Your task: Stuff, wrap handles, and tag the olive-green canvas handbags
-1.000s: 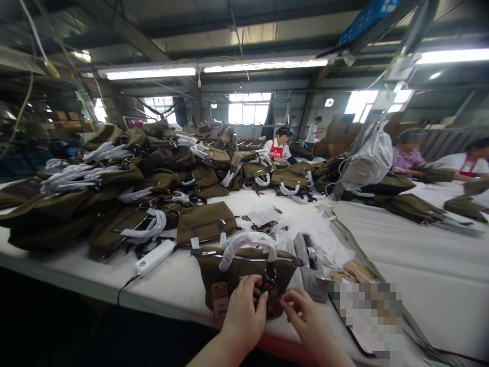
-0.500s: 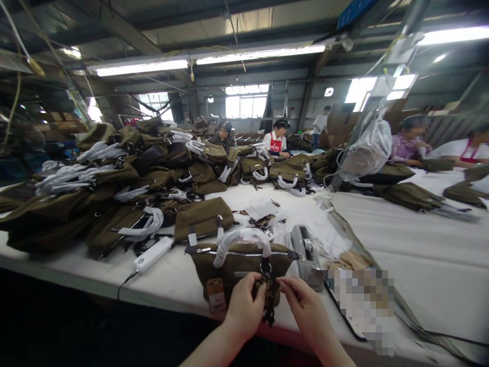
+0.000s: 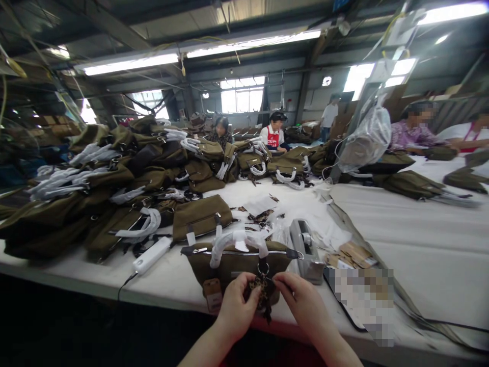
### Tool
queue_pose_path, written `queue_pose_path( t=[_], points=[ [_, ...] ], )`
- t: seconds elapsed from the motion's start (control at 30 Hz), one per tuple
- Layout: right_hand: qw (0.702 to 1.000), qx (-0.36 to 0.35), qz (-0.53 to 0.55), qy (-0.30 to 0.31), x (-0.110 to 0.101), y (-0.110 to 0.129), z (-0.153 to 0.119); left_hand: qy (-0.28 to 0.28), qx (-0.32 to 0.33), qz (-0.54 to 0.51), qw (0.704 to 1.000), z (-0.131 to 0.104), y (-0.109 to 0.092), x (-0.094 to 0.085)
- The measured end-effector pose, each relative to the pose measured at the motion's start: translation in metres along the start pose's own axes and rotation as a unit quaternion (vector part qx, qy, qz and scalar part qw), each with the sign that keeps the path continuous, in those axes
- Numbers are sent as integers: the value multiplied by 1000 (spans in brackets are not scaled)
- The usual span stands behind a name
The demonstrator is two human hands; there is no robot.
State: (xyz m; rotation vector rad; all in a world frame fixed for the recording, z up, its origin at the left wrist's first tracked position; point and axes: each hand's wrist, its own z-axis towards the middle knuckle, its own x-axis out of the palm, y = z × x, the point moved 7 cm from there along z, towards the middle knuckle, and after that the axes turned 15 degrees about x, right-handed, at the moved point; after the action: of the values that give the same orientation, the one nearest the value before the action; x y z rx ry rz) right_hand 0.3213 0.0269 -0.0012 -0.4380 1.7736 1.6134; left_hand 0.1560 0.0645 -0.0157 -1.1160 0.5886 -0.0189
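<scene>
An olive-green handbag (image 3: 217, 260) stands upright at the table's front edge, its handles (image 3: 217, 250) wrapped in white. From a metal ring (image 3: 263, 268) on its front hangs a leopard-patterned bag charm (image 3: 263, 293) with dark dangling ends. My left hand (image 3: 237, 303) is closed on the charm, thumb and fingers pinching its left side. Just right of the charm, my right hand (image 3: 301, 300) is closed in a pinch at its edge; what lies between those fingertips is too small to make out. A brown and white tag (image 3: 212, 294) hangs at the bag's left.
Many olive bags (image 3: 57, 214) are heaped along the left and back. A white corded device (image 3: 152, 256) lies left, a grey tape dispenser (image 3: 307, 252) right, beside brown tags (image 3: 353, 254) and a dark-edged pixelated item (image 3: 351, 300). Co-workers (image 3: 274, 133) sit across the table.
The view has shifted slightly. Both hands stay at the charm, with my right fingertips a little closer to it. A loose bit of the white handle wrapping now sticks up.
</scene>
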Motion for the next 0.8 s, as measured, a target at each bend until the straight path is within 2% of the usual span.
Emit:
queue_pose_path(
  t=[0.37, 0.5, 0.6, 0.67, 0.8],
  points=[
    [1000, 0, 27, 2, 10, 10, -1, 8, -9, -34, 999, -1, 1, 4],
    [997, 24, 69, 10, 16, 14, -3, 0, 9, 2, 1000, -6, -5, 6],
    [991, 51, 125, 9, 20, 8, -1, 4, 43, 16, 999, -9, -13, 6],
    [986, 65, 154, 10, 22, 2, 0, -8, 58, 39, 998, -8, -15, 2],
    [984, 59, 168, 16, 22, -1, 3, -38, 48, 113, 992, 7, -17, -10]
  ],
)
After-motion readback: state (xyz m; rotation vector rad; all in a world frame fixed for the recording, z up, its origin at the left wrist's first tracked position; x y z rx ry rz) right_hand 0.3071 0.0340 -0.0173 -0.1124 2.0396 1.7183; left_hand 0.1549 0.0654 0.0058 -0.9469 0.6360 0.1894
